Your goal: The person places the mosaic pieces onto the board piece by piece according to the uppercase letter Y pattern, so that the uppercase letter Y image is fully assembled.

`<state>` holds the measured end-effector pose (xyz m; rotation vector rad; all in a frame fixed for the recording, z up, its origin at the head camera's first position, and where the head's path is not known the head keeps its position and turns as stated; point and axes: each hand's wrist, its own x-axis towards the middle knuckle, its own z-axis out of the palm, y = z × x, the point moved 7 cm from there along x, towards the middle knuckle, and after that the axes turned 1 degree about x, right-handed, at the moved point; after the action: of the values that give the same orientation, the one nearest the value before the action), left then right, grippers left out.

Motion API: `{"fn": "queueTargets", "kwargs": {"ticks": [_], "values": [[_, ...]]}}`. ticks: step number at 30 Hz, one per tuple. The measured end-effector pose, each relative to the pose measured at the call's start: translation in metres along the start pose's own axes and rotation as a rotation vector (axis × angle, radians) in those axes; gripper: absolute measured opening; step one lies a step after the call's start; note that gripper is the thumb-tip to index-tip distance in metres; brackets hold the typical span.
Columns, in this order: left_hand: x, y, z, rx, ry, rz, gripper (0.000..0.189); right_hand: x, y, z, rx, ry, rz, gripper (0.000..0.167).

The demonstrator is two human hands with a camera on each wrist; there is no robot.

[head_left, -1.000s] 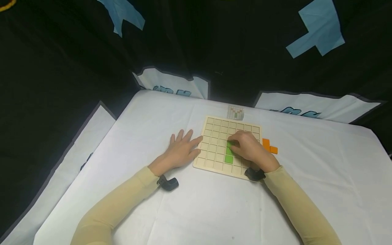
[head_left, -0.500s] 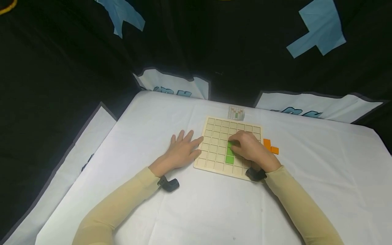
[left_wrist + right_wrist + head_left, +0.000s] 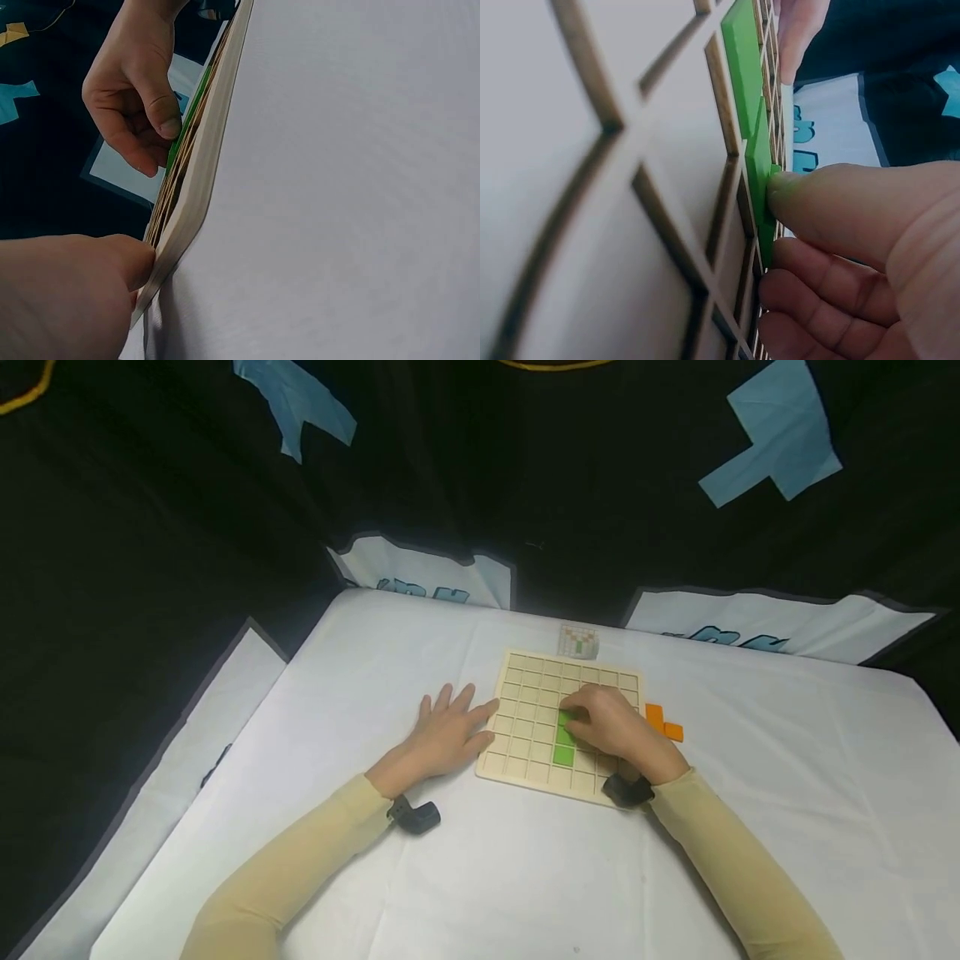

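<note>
A pale wooden board (image 3: 523, 710) with a grid of square cells lies flat on the table. Green square tiles (image 3: 563, 756) stand in a column in its cells; the right wrist view shows them end to end, one tile (image 3: 740, 67) nearest that camera. My right hand (image 3: 609, 720) is over the board, thumb and curled fingers pinching the far green tile (image 3: 767, 244), whose other side is hidden by the fingers. My left hand (image 3: 442, 737) lies palm down with fingers spread, its thumb and index finger touching the board's left edge.
Two orange pieces (image 3: 654, 717) lie just right of the board, one longer than the other. Behind the board is a small clear block or card (image 3: 578, 642) with a coloured grid pattern. A dark curtain (image 3: 570, 560) hangs beyond the table's back edge.
The head view has tilted slightly, so everything sits a little lower in it. Both hands and the tiles keep their places on the board.
</note>
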<state>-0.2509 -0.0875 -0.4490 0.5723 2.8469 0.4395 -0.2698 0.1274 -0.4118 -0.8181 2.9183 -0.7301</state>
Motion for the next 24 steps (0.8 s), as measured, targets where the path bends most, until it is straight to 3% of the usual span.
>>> {"fn": "queueTargets", "kwargs": {"ticks": [14, 24], "values": [[-0.0023, -0.0012, 0.0007, -0.021, 0.005, 0.005, 0.056, 0.0002, 0.0013, 0.0030, 0.054, -0.019, 0.050, 0.030], [0.0008, -0.0016, 0.0002, -0.005, 0.003, 0.002, 0.057, 0.0015, 0.0049, 0.0019, 0.085, -0.046, 0.136, 0.034]]}}
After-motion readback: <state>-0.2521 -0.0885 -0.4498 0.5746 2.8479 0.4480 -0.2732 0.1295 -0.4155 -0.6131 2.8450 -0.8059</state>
